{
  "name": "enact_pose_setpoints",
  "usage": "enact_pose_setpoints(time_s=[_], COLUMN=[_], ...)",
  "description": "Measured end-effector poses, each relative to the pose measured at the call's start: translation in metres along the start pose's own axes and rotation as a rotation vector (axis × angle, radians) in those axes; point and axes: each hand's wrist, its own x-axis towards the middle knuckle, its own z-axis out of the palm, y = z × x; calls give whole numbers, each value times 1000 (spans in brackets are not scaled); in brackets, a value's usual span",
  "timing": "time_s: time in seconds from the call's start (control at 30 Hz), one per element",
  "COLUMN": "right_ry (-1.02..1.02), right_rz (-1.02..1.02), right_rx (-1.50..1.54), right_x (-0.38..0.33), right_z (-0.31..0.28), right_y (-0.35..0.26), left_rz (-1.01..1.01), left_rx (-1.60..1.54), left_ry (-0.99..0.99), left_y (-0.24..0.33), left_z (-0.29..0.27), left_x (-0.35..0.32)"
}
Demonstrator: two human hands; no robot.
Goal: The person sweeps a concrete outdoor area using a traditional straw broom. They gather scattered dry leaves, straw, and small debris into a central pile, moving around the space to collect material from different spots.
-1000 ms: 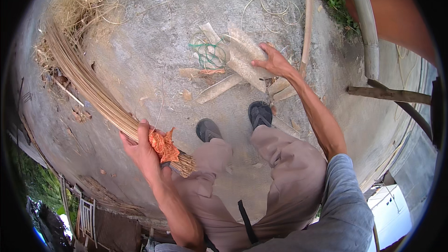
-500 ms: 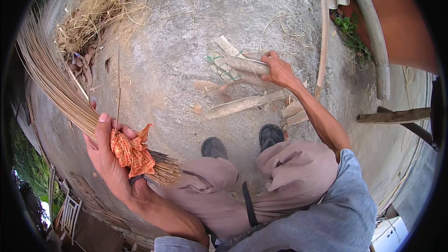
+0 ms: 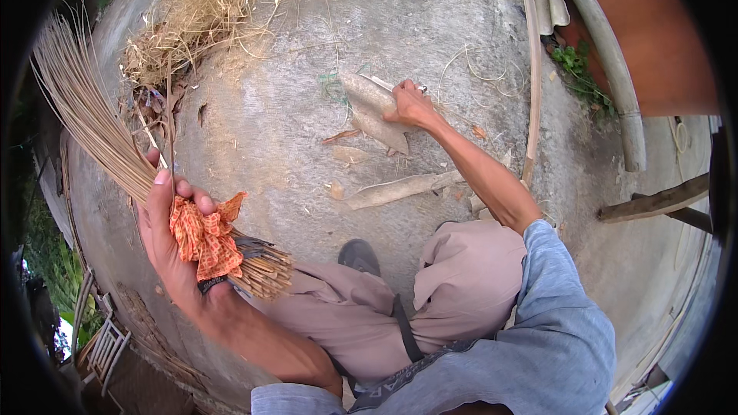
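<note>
My left hand (image 3: 171, 242) is wrapped round a stick broom (image 3: 115, 134), a bundle of thin brown sticks that fans out toward the upper left. An orange patterned cloth (image 3: 206, 238) is tied about the bundle near its thick cut ends, just by my fingers. Farther out, my right hand (image 3: 415, 106) grips some pale, dry sheath pieces (image 3: 370, 111) that look like bark or bamboo sheath. Green string (image 3: 330, 86) shows just left of them. Another long pale strip (image 3: 403, 188) lies on the concrete nearer my feet.
A heap of dry straw-like fibres (image 3: 211, 11) lies at the far left. On the right are a long thin pole (image 3: 532, 69), a thick bamboo pole (image 3: 615, 69) and a wooden beam (image 3: 657, 200). My dark shoe (image 3: 359, 257) shows in front.
My right hand has moved left and slightly farther out, and the sheath pieces have turned to show a broad flat face. My left hand and the broom have shifted a little.
</note>
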Motion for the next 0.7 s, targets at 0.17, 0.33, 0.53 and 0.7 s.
enact_pose_setpoints(time_s=[0.17, 0.33, 0.53, 0.7], right_ry=[31, 63, 12, -37], right_rz=[47, 61, 69, 21], right_rx=[-15, 253, 639, 746], right_x=[-1, -3, -2, 20], right_z=[10, 5, -35, -16], right_y=[-1, 26, 53, 25], left_rz=[3, 4, -1, -31], left_rx=[6, -9, -9, -10], left_ry=[-15, 18, -37, -70], left_y=[5, 6, 5, -1], left_z=[-2, 4, -5, 10], left_x=[-9, -11, -5, -3])
